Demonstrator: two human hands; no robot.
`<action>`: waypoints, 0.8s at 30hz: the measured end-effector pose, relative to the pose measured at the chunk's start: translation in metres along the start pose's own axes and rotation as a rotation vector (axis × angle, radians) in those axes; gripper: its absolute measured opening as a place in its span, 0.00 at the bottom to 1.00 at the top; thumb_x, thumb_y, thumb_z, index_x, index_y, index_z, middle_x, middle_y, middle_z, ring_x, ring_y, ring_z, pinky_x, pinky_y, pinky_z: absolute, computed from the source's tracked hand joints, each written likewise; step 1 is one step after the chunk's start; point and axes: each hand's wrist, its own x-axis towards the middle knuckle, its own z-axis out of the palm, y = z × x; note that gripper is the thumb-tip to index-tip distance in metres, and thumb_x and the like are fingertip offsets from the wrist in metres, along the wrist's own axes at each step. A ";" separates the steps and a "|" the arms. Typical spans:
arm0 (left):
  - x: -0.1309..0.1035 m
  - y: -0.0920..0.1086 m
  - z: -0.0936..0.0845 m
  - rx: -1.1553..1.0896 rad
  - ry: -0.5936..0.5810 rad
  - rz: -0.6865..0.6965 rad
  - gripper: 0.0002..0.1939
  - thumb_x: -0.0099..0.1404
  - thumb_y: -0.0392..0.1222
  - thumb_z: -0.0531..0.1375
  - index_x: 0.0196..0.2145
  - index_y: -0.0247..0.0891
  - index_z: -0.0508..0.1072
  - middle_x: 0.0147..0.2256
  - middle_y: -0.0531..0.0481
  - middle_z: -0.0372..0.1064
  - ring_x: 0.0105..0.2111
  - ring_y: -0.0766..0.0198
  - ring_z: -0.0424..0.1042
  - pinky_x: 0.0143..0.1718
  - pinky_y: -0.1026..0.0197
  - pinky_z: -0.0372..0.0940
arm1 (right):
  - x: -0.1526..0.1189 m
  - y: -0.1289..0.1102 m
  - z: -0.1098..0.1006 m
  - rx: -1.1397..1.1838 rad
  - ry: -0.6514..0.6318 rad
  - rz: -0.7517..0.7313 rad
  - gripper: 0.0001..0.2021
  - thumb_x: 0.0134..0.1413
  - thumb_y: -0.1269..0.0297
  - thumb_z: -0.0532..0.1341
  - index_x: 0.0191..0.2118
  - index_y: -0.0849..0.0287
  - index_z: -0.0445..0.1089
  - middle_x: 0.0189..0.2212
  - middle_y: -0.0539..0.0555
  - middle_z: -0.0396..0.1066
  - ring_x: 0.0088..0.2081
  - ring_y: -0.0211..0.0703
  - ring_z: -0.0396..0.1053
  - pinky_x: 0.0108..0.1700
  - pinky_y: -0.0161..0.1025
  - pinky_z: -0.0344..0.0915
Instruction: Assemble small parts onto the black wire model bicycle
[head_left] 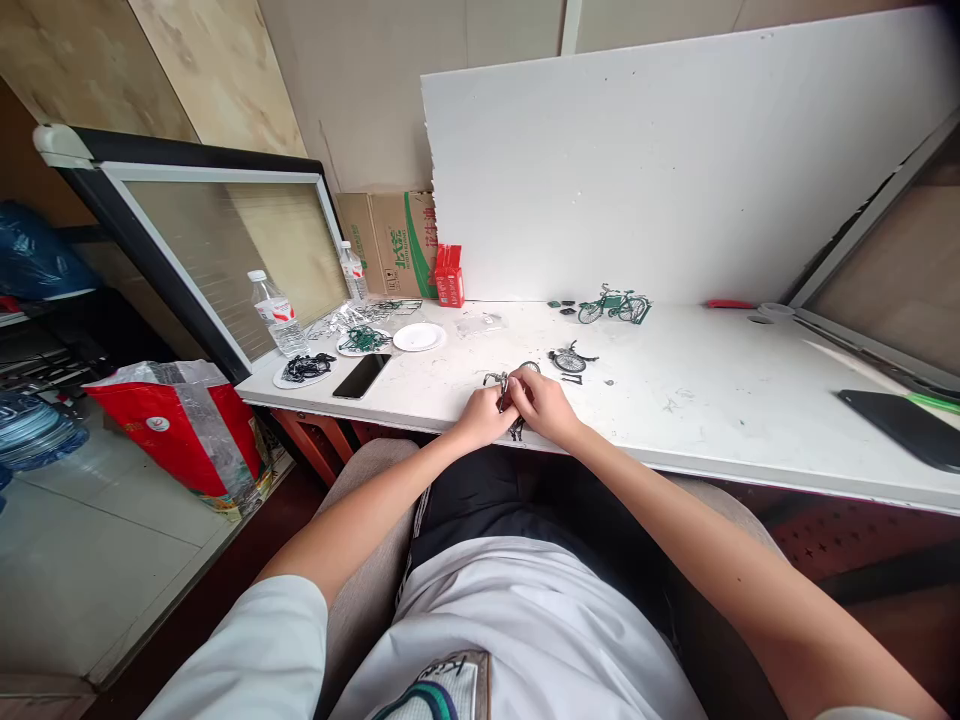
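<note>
My left hand [484, 417] and my right hand [549, 402] meet at the table's front edge, fingers closed around a small dark model bicycle [503, 392]. Its handlebar end sticks up between my hands, and fingers cover much of the rest. Just beyond my right fingertips shows part of a spoked wheel [531, 368]. Farther right lies a loose black wheel assembly [571, 358], with a small dark part [571, 379] below it. A green model bicycle [615, 304] stands at the back of the table.
On the white table [720, 390], left, are a phone [362, 376], a plate of black parts [306, 370], a plate of green parts [365, 340], a bare plate [419, 337] and water bottles [276, 312]. A red box [450, 276] stands behind; a black device [904, 425] lies right.
</note>
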 end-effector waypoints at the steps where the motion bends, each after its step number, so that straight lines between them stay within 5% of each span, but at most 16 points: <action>1: 0.000 0.000 0.000 -0.006 -0.002 -0.007 0.13 0.67 0.46 0.63 0.29 0.36 0.71 0.26 0.50 0.73 0.27 0.64 0.68 0.30 0.62 0.58 | 0.000 0.000 0.000 -0.019 0.007 0.004 0.12 0.73 0.58 0.51 0.40 0.54 0.67 0.31 0.53 0.74 0.30 0.45 0.70 0.36 0.39 0.62; 24: 0.001 0.001 -0.002 -0.288 -0.132 -0.062 0.07 0.63 0.41 0.66 0.34 0.34 0.76 0.33 0.45 0.78 0.34 0.60 0.76 0.36 0.63 0.68 | -0.003 0.010 0.006 -0.117 0.151 0.048 0.15 0.74 0.53 0.52 0.46 0.55 0.71 0.34 0.55 0.79 0.30 0.46 0.75 0.34 0.39 0.63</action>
